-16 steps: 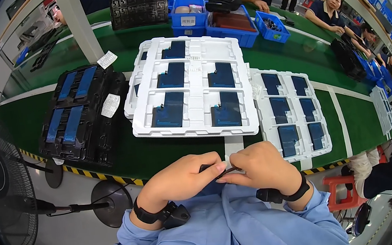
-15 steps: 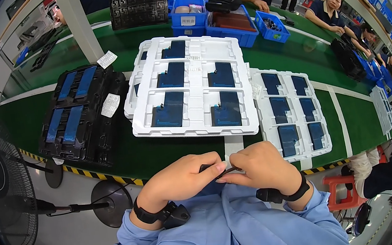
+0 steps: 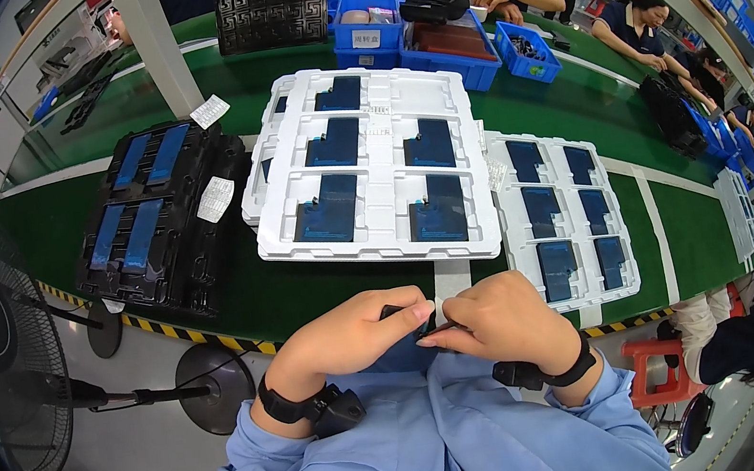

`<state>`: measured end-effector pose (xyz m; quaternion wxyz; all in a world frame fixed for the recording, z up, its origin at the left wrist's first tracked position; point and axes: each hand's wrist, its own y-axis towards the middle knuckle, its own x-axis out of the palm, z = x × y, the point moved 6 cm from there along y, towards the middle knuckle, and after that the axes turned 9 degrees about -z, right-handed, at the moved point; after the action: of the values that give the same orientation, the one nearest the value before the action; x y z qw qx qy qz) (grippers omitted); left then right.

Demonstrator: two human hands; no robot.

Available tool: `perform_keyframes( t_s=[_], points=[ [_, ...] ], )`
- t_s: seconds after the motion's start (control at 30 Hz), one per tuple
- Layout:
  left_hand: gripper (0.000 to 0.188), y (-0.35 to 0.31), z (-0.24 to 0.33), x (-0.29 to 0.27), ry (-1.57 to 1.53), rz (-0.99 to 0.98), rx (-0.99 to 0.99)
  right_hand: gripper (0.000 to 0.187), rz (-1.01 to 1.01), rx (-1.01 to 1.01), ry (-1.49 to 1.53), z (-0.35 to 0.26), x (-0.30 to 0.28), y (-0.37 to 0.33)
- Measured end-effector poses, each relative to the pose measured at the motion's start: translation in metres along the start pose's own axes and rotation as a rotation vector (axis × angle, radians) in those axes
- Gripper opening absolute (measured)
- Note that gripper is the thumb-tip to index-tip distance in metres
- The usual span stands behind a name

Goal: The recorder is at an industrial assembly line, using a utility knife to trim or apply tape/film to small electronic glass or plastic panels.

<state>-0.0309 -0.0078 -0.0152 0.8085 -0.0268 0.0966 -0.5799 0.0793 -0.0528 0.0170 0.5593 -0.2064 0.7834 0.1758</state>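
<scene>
In front of my body, at the table's near edge, both hands are closed on a dark blue flat piece (image 3: pixel 401 355) with black edges, mostly hidden by my fingers. My left hand (image 3: pixel 352 333) grips its left side, thumb on top. My right hand (image 3: pixel 504 316) pinches a thin black end between thumb and fingers. Just beyond my hands lies a stack of white trays (image 3: pixel 384 172). Flat dark blue pieces sit in the top tray's pockets; its upper right pocket holds none. Another white tray (image 3: pixel 569 218), to the right, carries several similar pieces.
Black trays (image 3: pixel 193 261) with blue strips are stacked at left on the green table (image 3: pixel 513 105). Blue bins (image 3: pixel 365 37) and a black patterned tray (image 3: pixel 272 9) stand farther back. A fan (image 3: pixel 0 327) stands left, a red stool (image 3: pixel 658 371) right. Co-workers sit across the table.
My right hand's fingers have shifted slightly on the black end, and more of the dark blue piece shows below my left hand. Across the table, a co-worker's roll of tape is no longer visible.
</scene>
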Motion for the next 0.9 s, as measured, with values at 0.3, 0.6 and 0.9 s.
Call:
perform_keyframes(
  t_s=[0.3, 0.6, 0.9],
  points=[
    [0.034, 0.002, 0.002, -0.001, -0.038, -0.038, 0.000, 0.041, 0.086, -0.019, 0.010, 0.001, -0.007, -0.003],
    [0.030, 0.003, -0.004, 0.001, -0.057, -0.044, -0.031, 0.042, -0.031, -0.001, 0.013, 0.001, -0.004, 0.001],
    [0.037, 0.032, 0.010, -0.018, -0.113, -0.048, -0.003, 0.040, 0.034, 0.067, -0.047, 0.014, -0.027, 0.004]
  ],
)
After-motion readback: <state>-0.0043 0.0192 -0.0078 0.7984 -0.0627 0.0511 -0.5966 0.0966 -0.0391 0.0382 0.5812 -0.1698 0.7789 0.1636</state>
